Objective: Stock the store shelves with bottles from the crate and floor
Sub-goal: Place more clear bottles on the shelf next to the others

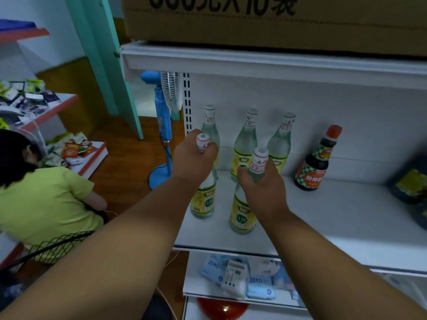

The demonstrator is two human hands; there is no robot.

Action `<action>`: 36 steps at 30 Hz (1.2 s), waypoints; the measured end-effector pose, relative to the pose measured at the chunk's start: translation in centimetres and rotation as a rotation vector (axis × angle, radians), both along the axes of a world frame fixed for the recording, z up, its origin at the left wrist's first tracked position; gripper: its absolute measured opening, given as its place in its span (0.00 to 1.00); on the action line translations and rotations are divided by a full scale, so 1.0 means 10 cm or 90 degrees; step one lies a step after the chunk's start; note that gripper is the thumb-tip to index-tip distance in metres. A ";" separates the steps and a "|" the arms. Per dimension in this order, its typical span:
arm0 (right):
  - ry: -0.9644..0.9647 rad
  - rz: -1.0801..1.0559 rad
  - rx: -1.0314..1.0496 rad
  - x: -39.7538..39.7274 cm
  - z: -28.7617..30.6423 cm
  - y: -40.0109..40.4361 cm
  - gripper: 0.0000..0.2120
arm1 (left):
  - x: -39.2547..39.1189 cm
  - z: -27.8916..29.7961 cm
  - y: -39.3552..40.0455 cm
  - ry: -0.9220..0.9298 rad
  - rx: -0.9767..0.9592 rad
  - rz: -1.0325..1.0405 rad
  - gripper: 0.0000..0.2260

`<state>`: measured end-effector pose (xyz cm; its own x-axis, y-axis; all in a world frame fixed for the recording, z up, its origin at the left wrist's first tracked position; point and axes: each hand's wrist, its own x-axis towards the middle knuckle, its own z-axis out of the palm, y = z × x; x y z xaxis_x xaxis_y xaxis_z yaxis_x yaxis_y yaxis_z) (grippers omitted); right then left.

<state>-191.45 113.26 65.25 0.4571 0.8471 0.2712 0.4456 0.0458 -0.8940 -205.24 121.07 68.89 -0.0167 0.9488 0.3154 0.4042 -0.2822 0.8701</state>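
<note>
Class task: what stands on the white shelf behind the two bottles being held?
Behind the held bottles, three clear bottles line the back of the white shelf, their lower parts partly covered by the hands.

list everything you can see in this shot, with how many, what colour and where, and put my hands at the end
clear bottles: five, clear with yellow-green labels and white-red caps; three at the back of the white shelf, two in front held by the necks
dark sauce bottle: one, dark with red cap, right of the back row
white shelf: one, holds the bottles
cardboard box: one, brown, on the shelf above
dark package: one, dark with yellow print, right edge, blurred
blue packs: several, light blue, lower shelf
standing fan: one, blue and white, left of the shelving
another person: one, yellow-green shirt, crouched at left
left hand: grips the front left bottle's neck
right hand: grips the front right bottle's neck
</note>
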 end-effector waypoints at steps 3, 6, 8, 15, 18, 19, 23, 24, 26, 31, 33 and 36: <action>-0.021 0.019 0.011 0.07 0.02 0.15 0.09 | 0.03 -0.02 0.08 0.037 0.026 0.013 0.06; -0.053 0.037 0.006 0.16 0.01 0.34 0.12 | 0.07 -0.05 0.15 0.072 0.025 0.024 0.08; -0.086 0.051 -0.009 0.23 0.02 0.48 0.15 | 0.08 -0.08 0.15 0.075 0.004 0.020 0.11; -0.096 -0.071 0.015 0.18 -0.13 0.05 0.30 | -0.15 -0.76 -0.38 -0.107 -0.139 0.078 0.19; -0.097 -0.074 0.063 -0.05 -0.38 -0.37 0.14 | -0.14 -1.07 -0.59 -0.168 -0.169 0.130 0.17; -0.080 -0.017 0.032 -0.15 -0.44 -0.43 0.08 | -0.12 -1.12 -0.61 -0.176 -0.175 0.127 0.16; -0.064 0.164 -0.162 -0.40 -0.62 -0.21 0.20 | -0.10 -1.10 -0.64 -0.208 -0.179 0.084 0.16; -0.064 0.165 -0.189 -0.43 -0.64 -0.10 0.26 | -0.11 -1.08 -0.63 -0.208 -0.179 0.079 0.16; -0.050 0.179 -0.213 -0.49 -0.66 0.10 0.29 | -0.14 -1.07 -0.61 -0.210 -0.179 0.060 0.17; -0.031 0.188 -0.157 -0.57 -0.70 0.30 0.20 | -0.21 -1.05 -0.48 -0.205 -0.224 -0.016 0.21; -0.049 0.186 -0.155 -0.57 -0.75 0.31 0.19 | -0.24 -1.05 -0.43 -0.201 -0.227 -0.044 0.24; -0.052 0.179 -0.169 -0.59 -0.76 0.33 0.20 | -0.26 -1.06 -0.36 -0.178 -0.219 -0.049 0.24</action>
<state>-197.35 116.52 57.64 0.1834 0.9817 0.0517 0.5190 -0.0520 -0.8532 -207.88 117.48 58.30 0.0187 0.9995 -0.0248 0.1291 0.0222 0.9914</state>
